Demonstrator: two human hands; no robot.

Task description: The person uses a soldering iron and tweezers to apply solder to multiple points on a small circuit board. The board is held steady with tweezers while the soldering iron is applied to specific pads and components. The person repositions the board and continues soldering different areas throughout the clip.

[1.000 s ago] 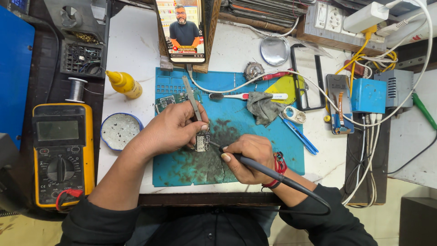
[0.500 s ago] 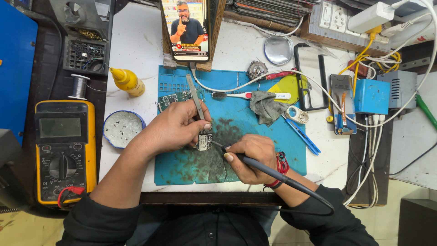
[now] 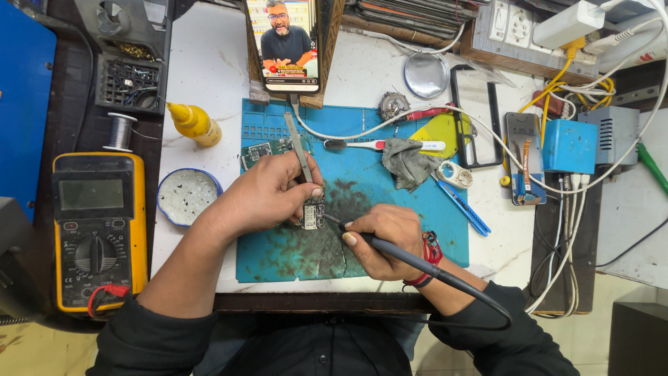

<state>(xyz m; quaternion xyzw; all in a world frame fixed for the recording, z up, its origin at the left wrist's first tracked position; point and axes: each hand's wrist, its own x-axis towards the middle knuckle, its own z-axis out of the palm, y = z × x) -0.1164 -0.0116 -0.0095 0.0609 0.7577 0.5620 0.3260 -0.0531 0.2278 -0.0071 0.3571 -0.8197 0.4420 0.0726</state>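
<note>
My left hand (image 3: 268, 195) holds a pair of metal tweezers (image 3: 300, 150) between thumb and fingers, and the tips press down on a small circuit board (image 3: 314, 212) that lies near the middle of the blue mat (image 3: 410, 230) on the white worktop (image 3: 209, 63). My right hand (image 3: 386, 240) is closed around a black soldering iron (image 3: 403, 256), gripped like a pen, and its tip touches the board at its 3 o'clock edge. The cable of the iron runs away toward 5 o'clock, over my right sleeve. From the board, a second green board (image 3: 261, 150) lies at 11 o'clock on the mat, a toothbrush (image 3: 383, 145) and a grey cloth (image 3: 407, 163) lie at 1 o'clock, and a blue pen-like tool (image 3: 465, 209) lies at 3 o'clock. A round tin (image 3: 186, 197) sits at 9 o'clock just beside the mat, and further out stands a yellow multimeter (image 3: 99, 230). A yellow bottle (image 3: 195, 122) is at 10 o'clock, and a phone (image 3: 287, 42) leans upright at 12 o'clock.
</note>
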